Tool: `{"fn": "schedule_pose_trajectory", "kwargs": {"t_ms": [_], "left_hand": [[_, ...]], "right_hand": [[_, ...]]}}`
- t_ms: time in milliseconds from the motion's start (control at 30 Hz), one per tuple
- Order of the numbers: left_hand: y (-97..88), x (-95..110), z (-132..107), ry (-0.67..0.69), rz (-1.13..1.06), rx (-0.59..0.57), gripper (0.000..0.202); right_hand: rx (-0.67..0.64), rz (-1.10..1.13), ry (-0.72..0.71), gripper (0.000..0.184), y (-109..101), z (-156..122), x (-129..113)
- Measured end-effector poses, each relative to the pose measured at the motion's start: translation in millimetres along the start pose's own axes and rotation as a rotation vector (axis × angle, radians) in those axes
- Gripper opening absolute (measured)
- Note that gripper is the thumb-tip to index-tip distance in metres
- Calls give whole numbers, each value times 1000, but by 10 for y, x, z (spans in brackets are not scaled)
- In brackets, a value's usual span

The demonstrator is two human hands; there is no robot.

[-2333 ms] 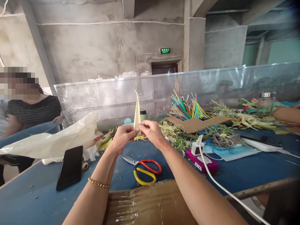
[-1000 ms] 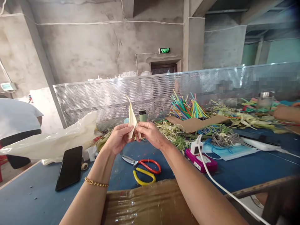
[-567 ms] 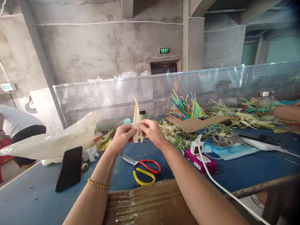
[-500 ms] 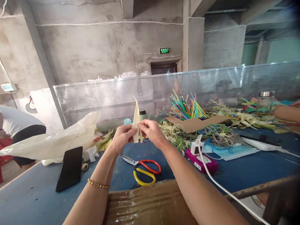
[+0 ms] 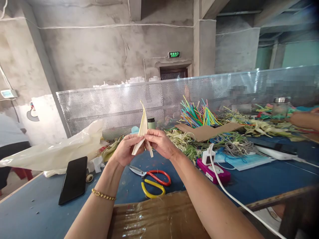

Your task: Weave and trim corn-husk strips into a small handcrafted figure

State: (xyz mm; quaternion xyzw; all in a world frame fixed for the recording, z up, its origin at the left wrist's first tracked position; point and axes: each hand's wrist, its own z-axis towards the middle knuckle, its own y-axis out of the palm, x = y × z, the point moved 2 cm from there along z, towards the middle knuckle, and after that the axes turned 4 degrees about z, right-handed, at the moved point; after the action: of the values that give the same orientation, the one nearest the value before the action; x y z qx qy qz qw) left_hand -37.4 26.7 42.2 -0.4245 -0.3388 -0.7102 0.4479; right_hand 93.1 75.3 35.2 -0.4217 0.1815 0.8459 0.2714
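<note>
A pale, pointed corn husk [image 5: 143, 126] stands upright between my two hands, its lower end split into two tails spread apart. My left hand [image 5: 126, 148] pinches it low on the left, thumb and fingers closed. Opposite, my right hand [image 5: 160, 142] grips the same husk from the right, its fingertips close to the left thumb. Below them on the blue table lie scissors [image 5: 146, 173] with one red and one yellow handle, the blades pointing left. Closer to me is a brown cardboard piece [image 5: 159, 215] with shiny tape.
A black phone [image 5: 73, 181] and a tape roll [image 5: 89, 178] lie left, by a cream plastic bag [image 5: 62, 146]. To the right are a magenta power strip [image 5: 216, 172] with a white cable, a blue mask [image 5: 249, 161], husk piles and coloured stems [image 5: 199, 113]. A perforated metal screen [image 5: 119, 106] stands behind.
The husk's two tails, close together before, now spread apart and cross near the fingers. Both hands have shifted slightly, still holding it. At left, the bending person has moved further left.
</note>
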Motion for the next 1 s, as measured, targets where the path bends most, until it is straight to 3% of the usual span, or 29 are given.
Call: {"fn": "schedule_pose_trajectory", "kwargs": {"t_ms": [200, 367, 467, 633, 767, 900, 1000], "left_hand": [[-25, -3, 4, 12, -7, -61, 32], [-51, -22, 3, -3, 35, -21, 33], [-68, -29, -9, -9, 121, 43, 30], [-56, -26, -19, -35, 219, 64, 24], [-12, 2, -16, -17, 137, 72, 31], [6, 69, -51, -37, 19, -20, 40], [-35, 136, -96, -24, -56, -48, 41]], "right_hand": [[-28, 55, -24, 19, 43, 3, -6], [-14, -38, -26, 20, 35, 9, 2], [70, -202, -5, 19, 10, 22, 21], [228, -344, -90, 30, -39, 34, 22], [157, -337, -80, 32, -49, 17, -1], [32, -191, -50, 32, -98, -2, -42], [62, -118, -69, 30, -193, -4, -99]]}}
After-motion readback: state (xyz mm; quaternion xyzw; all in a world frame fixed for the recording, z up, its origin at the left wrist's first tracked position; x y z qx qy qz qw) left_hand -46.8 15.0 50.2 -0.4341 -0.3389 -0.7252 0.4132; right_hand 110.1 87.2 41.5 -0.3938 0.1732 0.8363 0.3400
